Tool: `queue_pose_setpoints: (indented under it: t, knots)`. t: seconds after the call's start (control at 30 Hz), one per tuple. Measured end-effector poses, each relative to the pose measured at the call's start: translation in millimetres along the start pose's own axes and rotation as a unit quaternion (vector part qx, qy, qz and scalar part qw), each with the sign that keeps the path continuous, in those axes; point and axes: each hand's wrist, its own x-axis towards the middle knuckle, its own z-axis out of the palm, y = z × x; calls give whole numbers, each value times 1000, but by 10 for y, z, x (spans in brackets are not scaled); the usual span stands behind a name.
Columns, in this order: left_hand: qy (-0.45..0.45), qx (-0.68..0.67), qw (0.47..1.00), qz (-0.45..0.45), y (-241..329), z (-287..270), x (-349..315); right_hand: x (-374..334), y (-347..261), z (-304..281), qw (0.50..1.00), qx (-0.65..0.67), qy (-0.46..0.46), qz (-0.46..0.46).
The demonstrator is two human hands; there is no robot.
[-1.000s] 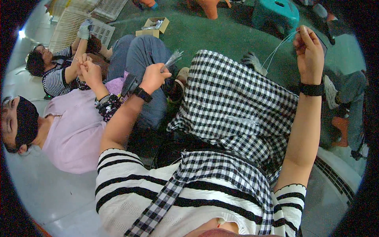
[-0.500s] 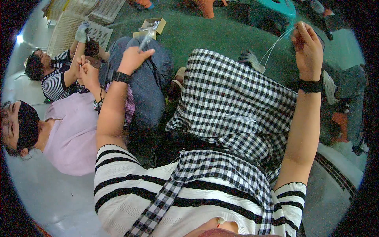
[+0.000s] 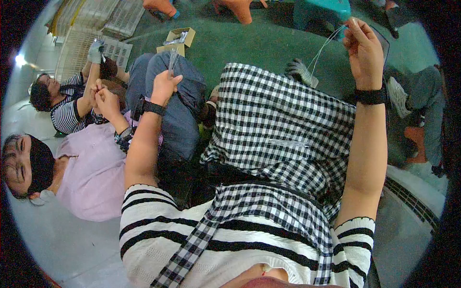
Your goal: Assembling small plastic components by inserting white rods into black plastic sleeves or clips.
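My left hand [image 3: 164, 90], stretched out to the left, is closed round a bundle of thin clear strands [image 3: 173, 58] that fan out beyond its fingers. At the far right my right hand [image 3: 363, 56] is raised, with thumb and fingertips pinched on thin white cords [image 3: 322, 49]. These cords hang in a narrow loop toward a grey-white work glove [image 3: 300, 70] beyond my lap. A black-and-white checked apron [image 3: 283, 105] covers my lap. On it lies a small bunch of pale thin strands [image 3: 289, 142], apart from both hands.
Close on my left sits a co-worker in a lilac shirt [image 3: 93, 168]; farther off, another wears a striped shirt [image 3: 67, 115] and a glove. An opened cardboard box [image 3: 187, 38] stands on the green floor. Plastic crates [image 3: 81, 48] are stacked far left, a teal stool [image 3: 317, 14] ahead.
My left hand has come nearer to me, and the strands in it show more sharply. The right hand stays raised with the cords. The whole view has shifted slightly.
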Motion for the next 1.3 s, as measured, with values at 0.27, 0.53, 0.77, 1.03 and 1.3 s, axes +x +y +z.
queue_pose_setpoints:
  t: [0.27, 0.53, 0.77, 1.03, 1.3]
  knots:
    - [1, -278, 960, -15, 504, -411, 38, 33, -3, 47, 1000, -10, 10, 14]
    - [-78, -461, 878, 97, 1845, -352, -54, -11, -30, 150, 999, -8, 6, 31]
    - [-247, -378, 866, 214, 2912, 650, -250, -78, -124, 161, 999, -5, 3, 47]
    - [-351, -442, 806, 179, 3068, 1254, -228, -49, -103, 173, 998, -24, 9, 52]
    - [-364, -453, 794, 177, 2955, 1319, -131, -64, -24, 202, 998, -25, 34, 54]
